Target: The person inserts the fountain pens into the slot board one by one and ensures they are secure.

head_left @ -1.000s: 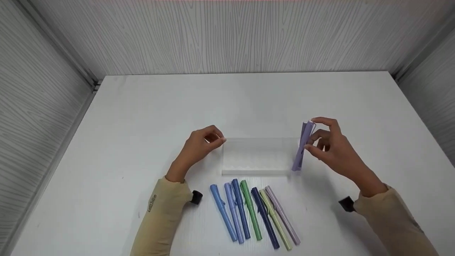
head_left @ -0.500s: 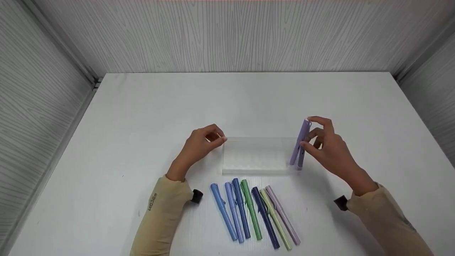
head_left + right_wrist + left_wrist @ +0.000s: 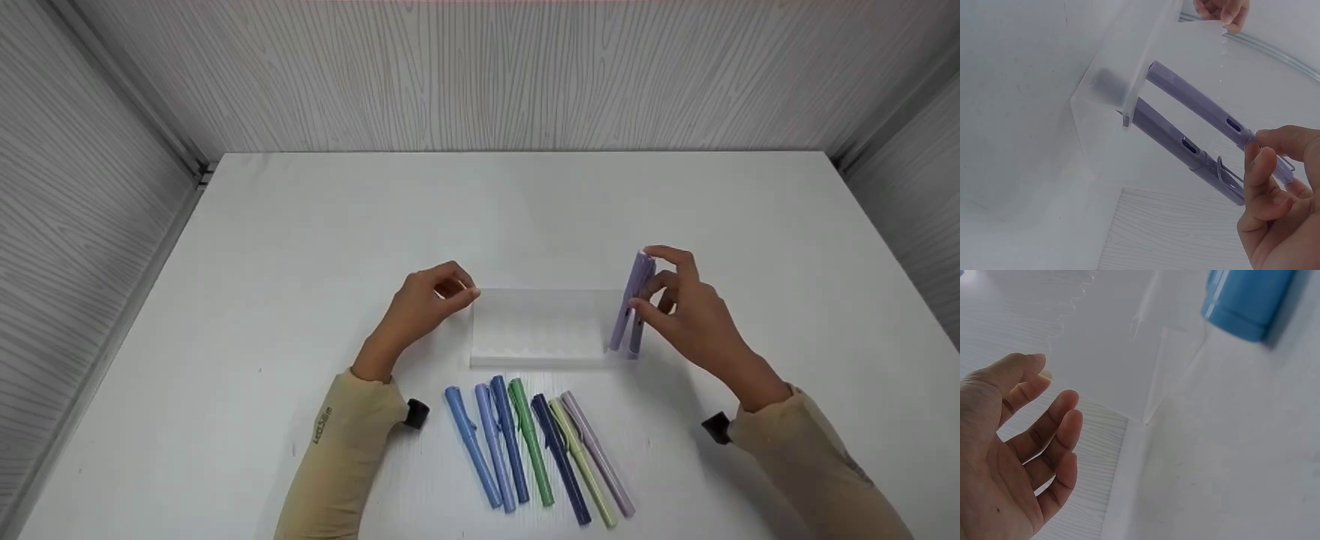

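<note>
A translucent plastic pen stand [image 3: 536,322] with a row of notches stands mid-table. My left hand [image 3: 429,304] pinches its upper left corner between thumb and index finger, the other fingers loosely bent in the left wrist view. At the stand's right end my right hand [image 3: 686,311] holds a purple pen [image 3: 1196,104] near its clip end, a fingertip over the top in the head view. This pen leans, its lower end right at the stand's front ledge [image 3: 1127,115]. Beside it a second purple pen [image 3: 1168,138] stands with its lower end in the stand's end slot.
In front of the stand several pens lie side by side on the white table [image 3: 225,315], among them a blue pen [image 3: 472,448], a green pen [image 3: 531,442], a yellow-green pen [image 3: 583,463] and a pale mauve pen [image 3: 598,454]. Panelled walls [image 3: 480,75] enclose the table.
My right hand has moved slightly left with its purple pen, whose lower end has come to the stand's ledge, left of the other purple pen. My left hand stays on the corner.
</note>
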Available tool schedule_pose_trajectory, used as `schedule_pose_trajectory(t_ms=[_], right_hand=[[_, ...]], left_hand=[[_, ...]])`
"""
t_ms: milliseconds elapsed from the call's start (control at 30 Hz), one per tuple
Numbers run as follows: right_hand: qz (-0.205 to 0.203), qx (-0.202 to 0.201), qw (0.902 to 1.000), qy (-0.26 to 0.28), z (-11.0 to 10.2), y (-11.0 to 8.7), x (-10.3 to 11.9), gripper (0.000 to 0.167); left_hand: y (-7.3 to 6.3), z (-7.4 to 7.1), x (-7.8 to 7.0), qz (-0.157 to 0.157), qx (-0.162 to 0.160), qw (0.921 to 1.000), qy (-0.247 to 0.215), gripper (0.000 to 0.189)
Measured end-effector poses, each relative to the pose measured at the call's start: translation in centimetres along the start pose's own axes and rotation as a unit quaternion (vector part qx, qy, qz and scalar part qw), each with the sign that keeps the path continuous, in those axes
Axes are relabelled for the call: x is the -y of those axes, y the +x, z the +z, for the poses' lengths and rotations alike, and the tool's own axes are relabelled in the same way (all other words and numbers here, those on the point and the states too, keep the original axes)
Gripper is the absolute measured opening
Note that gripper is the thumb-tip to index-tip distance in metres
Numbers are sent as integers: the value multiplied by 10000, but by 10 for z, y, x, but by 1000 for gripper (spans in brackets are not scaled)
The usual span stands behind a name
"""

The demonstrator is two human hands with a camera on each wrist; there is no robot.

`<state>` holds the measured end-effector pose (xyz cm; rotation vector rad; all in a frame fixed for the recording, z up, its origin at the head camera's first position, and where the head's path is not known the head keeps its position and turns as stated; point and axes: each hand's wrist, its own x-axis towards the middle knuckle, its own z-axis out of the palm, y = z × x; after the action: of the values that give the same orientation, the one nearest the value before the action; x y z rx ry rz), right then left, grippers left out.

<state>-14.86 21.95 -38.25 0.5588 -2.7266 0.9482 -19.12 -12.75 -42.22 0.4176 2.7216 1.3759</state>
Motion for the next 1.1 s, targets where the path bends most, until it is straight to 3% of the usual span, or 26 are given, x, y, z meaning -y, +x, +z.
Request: schedule_pose_trajectory(t_ms=[867, 1100], right_hand=[[55, -29, 9995, -298, 9, 5, 6, 65], [128, 171, 9991, -365, 11, 2, 4, 63]], left_hand=[[-3, -2, 2, 44, 7, 10000, 35, 18], [-2, -1, 2, 111, 53, 9999, -54, 18]])
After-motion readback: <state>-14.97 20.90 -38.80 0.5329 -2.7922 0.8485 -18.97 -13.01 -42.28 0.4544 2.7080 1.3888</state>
